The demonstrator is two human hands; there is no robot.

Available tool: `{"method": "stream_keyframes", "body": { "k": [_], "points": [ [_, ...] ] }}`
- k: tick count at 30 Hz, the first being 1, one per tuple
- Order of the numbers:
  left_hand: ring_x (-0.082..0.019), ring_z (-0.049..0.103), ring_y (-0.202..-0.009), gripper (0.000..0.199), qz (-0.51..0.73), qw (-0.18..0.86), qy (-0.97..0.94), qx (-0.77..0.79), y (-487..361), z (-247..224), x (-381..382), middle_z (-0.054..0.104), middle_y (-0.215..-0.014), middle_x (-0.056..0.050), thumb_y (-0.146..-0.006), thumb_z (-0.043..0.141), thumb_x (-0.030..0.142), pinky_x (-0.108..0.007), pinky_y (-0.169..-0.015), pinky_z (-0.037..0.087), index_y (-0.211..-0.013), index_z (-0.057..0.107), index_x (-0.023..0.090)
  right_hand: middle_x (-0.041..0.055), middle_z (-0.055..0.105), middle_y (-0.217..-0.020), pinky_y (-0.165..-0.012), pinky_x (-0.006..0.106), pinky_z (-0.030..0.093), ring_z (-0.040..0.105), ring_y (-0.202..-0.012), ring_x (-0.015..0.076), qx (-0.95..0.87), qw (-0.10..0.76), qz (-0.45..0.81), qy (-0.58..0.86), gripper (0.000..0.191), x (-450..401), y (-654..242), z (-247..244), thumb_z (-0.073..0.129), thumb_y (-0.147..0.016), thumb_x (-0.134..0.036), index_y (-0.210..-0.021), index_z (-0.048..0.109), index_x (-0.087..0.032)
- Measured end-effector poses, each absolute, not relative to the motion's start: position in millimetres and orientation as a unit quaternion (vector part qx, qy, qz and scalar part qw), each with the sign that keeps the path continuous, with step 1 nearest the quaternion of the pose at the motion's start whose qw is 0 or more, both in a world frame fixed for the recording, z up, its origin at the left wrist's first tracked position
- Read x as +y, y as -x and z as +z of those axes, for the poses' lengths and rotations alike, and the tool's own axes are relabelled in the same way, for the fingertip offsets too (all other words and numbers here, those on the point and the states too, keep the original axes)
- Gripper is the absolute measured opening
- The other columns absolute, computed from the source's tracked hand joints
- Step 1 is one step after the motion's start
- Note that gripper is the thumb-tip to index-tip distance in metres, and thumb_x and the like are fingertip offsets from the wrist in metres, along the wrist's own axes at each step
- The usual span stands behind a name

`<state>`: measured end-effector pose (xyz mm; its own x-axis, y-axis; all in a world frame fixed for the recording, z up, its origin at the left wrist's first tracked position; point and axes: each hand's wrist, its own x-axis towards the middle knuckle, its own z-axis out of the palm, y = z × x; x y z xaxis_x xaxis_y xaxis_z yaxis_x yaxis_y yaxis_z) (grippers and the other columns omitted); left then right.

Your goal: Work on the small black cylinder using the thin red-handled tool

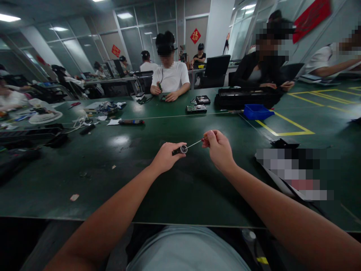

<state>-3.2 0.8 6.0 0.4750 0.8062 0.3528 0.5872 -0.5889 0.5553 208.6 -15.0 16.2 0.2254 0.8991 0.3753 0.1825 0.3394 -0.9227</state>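
"Green and glossy under the ceiling lights (124, 15), the worktop (180, 199) ran wide. Where were the hands?"

"Above it, between the near and far edges. The left hand (164, 157) gripped a short dark cylinder (176, 152) between thumb and fingers, its round end (184, 149) turned towards the right hand (221, 150)."

"And the right fingers (211, 137)?"

"Pinched narrow on the red end (203, 140) of a thin rod (194, 144), which slanted down to that round end. I couldn't tell how deep the tip sat."

"What made for good handling there?"

"I'd judge a firm left grip, set back from the rim, so the cylinder couldn't roll, and a light right pinch with the rod square to the round end. Pushing askew might have scraped the rim or sent the tip towards the left fingertips."

"Further out?"

"Hard drives (196, 109) lay near the far edge, left of a blue tray (258, 111). Beyond that edge, a person in a white top (170, 77) handled small items, well apart from those hands."
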Motion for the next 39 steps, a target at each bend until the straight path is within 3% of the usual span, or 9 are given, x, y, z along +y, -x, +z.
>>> {"method": "stream_keyframes", "body": {
  "k": [10, 23, 29, 39],
  "points": [
    [-0.024, 0.061, -0.106, 0.044, 0.307, 0.169, -0.835, 0.423, 5.7, 2.9, 1.8, 0.07, -0.119, -0.004, -0.087, 0.07, 0.03, -0.043, -0.099, 0.043, -0.13, 0.063, 0.029, 0.0029, 0.068, -0.08, -0.071, 0.033, 0.048, 0.066, -0.075, 0.0183, -0.676, 0.528, 0.174, 0.485, 0.02, -33.3, -201.6, 24.8, 0.044, -0.099, -0.038, -0.095, 0.057, -0.023],
    [-0.023, 0.061, -0.104, 0.042, 0.297, 0.166, -0.844, 0.415, 6.1, 3.7, 2.4, 0.071, -0.116, -0.003, -0.086, 0.071, 0.028, -0.041, -0.097, 0.042, -0.127, 0.064, 0.027, 0.0024, 0.067, -0.078, -0.068, 0.033, 0.048, 0.064, -0.072, 0.0175, -0.645, 0.584, 0.145, 0.471, 0.021, -36.2, -204.5, 27.5, 0.043, -0.1, -0.036, -0.096, 0.057, -0.022],
    [-0.024, 0.06, -0.108, 0.042, 0.296, 0.164, -0.845, 0.414, 7.5, -0.4, 4.5, 0.07, -0.12, -0.004, -0.087, 0.069, 0.029, -0.043, -0.098, 0.041, -0.129, 0.063, 0.028, 0.0033, 0.068, -0.079, -0.066, 0.032, 0.046, 0.065, -0.071, 0.0182, -0.69, 0.529, 0.124, 0.478, 0.021, -36.8, -204.5, 27.5, 0.042, -0.1, -0.035, -0.095, 0.057, -0.021],
    [-0.024, 0.061, -0.107, 0.041, 0.284, 0.17, -0.849, 0.411, 8.9, -2.7, 6.6, 0.07, -0.117, -0.005, -0.088, 0.069, 0.031, -0.045, -0.099, 0.04, -0.128, 0.064, 0.028, 0.0036, 0.069, -0.079, -0.067, 0.031, 0.046, 0.066, -0.073, 0.0184, -0.706, 0.518, 0.123, 0.466, 0.021, -36.1, -205.6, 29.1, 0.041, -0.1, -0.035, -0.096, 0.057, -0.021]
  ]
}}
